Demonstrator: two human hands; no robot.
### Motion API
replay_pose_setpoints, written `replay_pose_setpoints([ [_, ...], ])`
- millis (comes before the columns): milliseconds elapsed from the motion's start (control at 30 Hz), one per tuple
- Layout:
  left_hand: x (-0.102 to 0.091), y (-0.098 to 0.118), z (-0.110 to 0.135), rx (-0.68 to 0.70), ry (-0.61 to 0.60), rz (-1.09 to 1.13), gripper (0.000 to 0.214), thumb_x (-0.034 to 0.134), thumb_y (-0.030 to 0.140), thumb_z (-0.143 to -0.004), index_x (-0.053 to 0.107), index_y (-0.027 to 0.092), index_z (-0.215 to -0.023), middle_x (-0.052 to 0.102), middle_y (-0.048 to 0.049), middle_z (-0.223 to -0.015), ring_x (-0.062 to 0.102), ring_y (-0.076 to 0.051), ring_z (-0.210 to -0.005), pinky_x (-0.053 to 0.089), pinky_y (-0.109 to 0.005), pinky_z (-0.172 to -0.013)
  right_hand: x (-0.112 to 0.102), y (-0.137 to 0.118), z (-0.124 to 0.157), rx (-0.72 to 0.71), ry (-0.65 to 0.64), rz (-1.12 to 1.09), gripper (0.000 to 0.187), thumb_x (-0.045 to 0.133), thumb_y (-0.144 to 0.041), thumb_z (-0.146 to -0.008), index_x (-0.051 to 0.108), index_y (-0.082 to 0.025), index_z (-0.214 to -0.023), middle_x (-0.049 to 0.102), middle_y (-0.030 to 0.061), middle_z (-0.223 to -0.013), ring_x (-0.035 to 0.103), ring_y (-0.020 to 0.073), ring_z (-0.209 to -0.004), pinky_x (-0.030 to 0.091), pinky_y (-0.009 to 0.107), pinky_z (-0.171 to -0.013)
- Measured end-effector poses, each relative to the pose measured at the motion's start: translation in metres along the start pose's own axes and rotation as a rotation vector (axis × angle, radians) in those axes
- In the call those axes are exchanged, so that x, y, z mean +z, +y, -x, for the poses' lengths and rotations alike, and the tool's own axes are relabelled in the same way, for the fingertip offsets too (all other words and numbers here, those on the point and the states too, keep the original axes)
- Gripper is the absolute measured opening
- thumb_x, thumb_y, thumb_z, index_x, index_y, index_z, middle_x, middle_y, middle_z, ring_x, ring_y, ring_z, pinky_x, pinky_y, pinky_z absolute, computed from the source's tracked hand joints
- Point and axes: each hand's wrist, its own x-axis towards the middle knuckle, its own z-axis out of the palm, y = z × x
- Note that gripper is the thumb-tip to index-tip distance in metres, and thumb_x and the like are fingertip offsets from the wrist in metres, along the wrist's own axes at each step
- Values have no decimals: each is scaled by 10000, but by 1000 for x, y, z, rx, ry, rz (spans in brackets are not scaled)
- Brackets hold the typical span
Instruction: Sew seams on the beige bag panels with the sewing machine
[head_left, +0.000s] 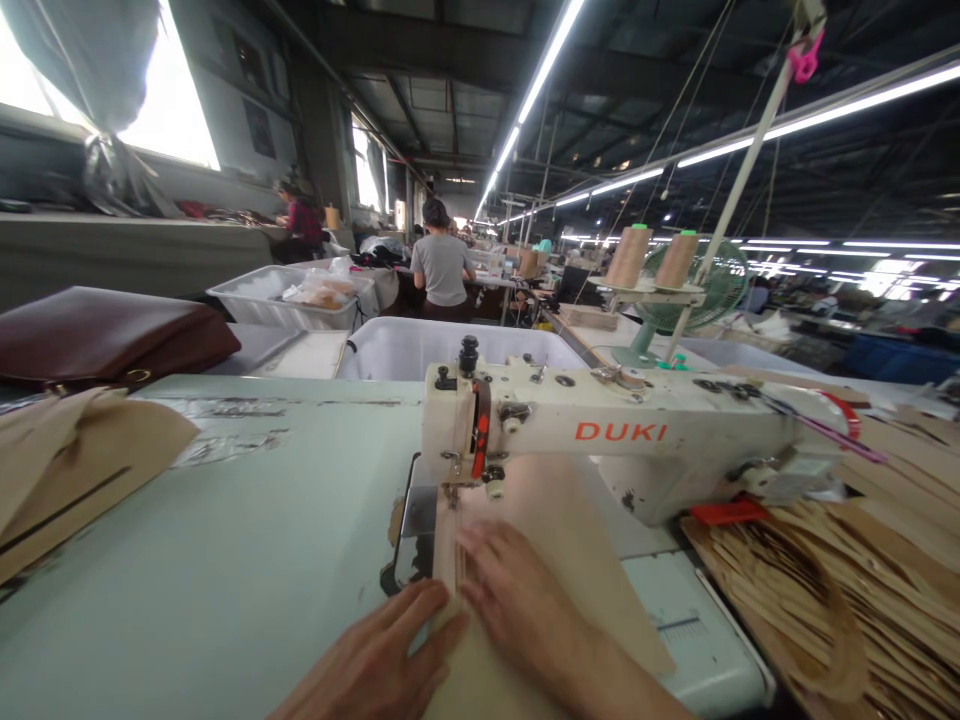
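Note:
A white sewing machine [540,420] stands across the pale green table, and a beige fabric panel [570,530] lies under its needle area. A folded strip [446,545] runs along the panel's left edge, up to the presser foot [451,495]. My left hand [390,650] pinches that edge between thumb and fingers, nearest to me. Just right of it, my right hand [517,600] lies on the panel with its fingers stretched toward the foot, their tips beside the strip. Part of the panel is hidden beneath my hands.
Beige pieces [75,460] lie on the table's left, near a brown bag [112,335]. Cut strips [810,590] fill a board at right. Behind the machine are a white bin [465,345], thread cones [628,257] and a green fan [697,285]. A person [442,260] sits farther back.

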Motion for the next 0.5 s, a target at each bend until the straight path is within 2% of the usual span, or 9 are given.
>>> replay_pose_setpoints([
  [100, 2, -4, 4, 2, 1, -21, 493, 450, 114, -884, 531, 314, -1327, 641, -42, -1213, 613, -207, -1126, 520, -247, -974, 9, 2, 6, -59, 2, 3, 393, 525, -139, -952, 552, -203, -1339, 577, 72, -1377, 529, 216, -1275, 394, 427, -1134],
  [200, 6, -10, 5, -11, 3, -35, 487, 498, 138, -877, 542, 313, -1329, 619, -47, -1271, 597, -225, -1164, 512, -279, -1003, 12, 11, 0, -64, -42, -9, 373, 499, -110, -951, 595, -213, -1296, 586, 68, -1373, 537, 197, -1278, 399, 405, -1134],
  [333, 10, -14, -13, -52, -2, 13, 420, 542, 167, -891, 577, 297, -1289, 617, -55, -1234, 585, -245, -1169, 519, -323, -996, 3, 32, -11, -67, -103, 12, 435, 486, -65, -923, 581, -212, -1322, 577, 71, -1387, 509, 202, -1317, 379, 420, -1150],
  [400, 5, -12, -20, -101, -93, 71, 392, 533, 159, -916, 576, 284, -1285, 608, -63, -1226, 564, -248, -1190, 491, -366, -1035, -5, 37, -13, -103, -84, 1, 417, 480, -97, -940, 577, -212, -1329, 583, 79, -1379, 529, 215, -1298, 417, 430, -1122],
  [433, -2, -11, -19, -135, -169, 101, 371, 529, 161, -933, 576, 277, -1282, 600, -68, -1232, 557, -245, -1192, 476, -383, -1049, -7, 34, -14, -141, -44, -28, 368, 481, -133, -957, 604, -213, -1294, 621, 84, -1326, 581, 214, -1235, 473, 408, -1069],
  [500, -23, -9, 0, -257, -364, 171, 268, 520, 203, -985, 599, 255, -1236, 581, -82, -1271, 553, -248, -1187, 406, -471, -1090, -4, 17, -18, -153, 120, -133, 244, 506, -232, -985, 664, -224, -1170, 695, 77, -1163, 675, 193, -1032, 562, 348, -917],
])
